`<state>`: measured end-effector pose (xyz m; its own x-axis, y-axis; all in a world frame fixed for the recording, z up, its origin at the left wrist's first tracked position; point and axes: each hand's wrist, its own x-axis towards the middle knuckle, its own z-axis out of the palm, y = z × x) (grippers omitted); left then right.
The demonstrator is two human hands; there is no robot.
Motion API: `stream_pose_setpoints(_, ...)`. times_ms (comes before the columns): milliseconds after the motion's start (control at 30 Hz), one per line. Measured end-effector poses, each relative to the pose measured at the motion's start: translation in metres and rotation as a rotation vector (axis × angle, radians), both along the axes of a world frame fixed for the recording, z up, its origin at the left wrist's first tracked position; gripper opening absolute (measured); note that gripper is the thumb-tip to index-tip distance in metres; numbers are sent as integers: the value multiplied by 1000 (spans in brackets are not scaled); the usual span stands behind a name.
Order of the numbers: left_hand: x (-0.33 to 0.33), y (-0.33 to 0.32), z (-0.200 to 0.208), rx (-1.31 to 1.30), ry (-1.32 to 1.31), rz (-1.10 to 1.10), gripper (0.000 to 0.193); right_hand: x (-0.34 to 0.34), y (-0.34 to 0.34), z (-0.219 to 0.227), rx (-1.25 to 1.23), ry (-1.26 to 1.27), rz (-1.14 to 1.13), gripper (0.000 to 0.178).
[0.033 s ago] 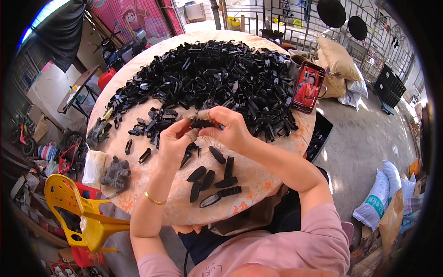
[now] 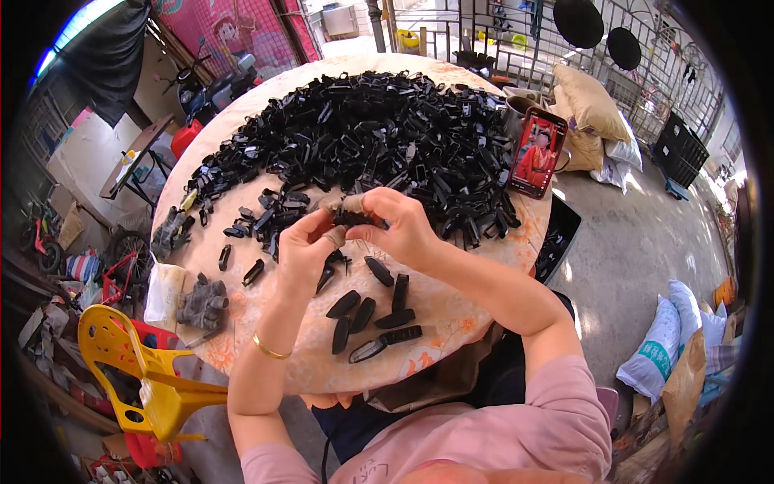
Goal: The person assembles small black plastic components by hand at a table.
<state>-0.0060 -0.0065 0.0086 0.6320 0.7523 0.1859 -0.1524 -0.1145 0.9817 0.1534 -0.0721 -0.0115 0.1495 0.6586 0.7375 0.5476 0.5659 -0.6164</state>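
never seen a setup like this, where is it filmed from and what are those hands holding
There's no machine here, just a person's own left hand and right hand. A wide fisheye camera on their head looks down, so straight edges bend. On the round table lie a big heap of small black pieces, several loose black pieces nearer the person and a gray glove; a phone stands at the right. Both hands hold something dark, mostly hidden by fingers.
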Motion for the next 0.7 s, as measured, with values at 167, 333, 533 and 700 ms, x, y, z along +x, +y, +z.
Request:
stream_pose_setpoints(167,0,-2,-4,-73,-14,-14,21,-1,0,-2,126,-164,-73,32)
stream_pose_setpoints(333,6,-4,-13,-143,-142,-21,14,-7,2,-2,203,-285,-109,34)
stream_pose_setpoints(533,-5,9,-8,-313,-196,-42,15,-7,-5,5,-139,-75,-98,42)
stream_pose_setpoints(700,-9,10,1,-172,-147,-117,21,-4,0,-7,-365,70,233,38)
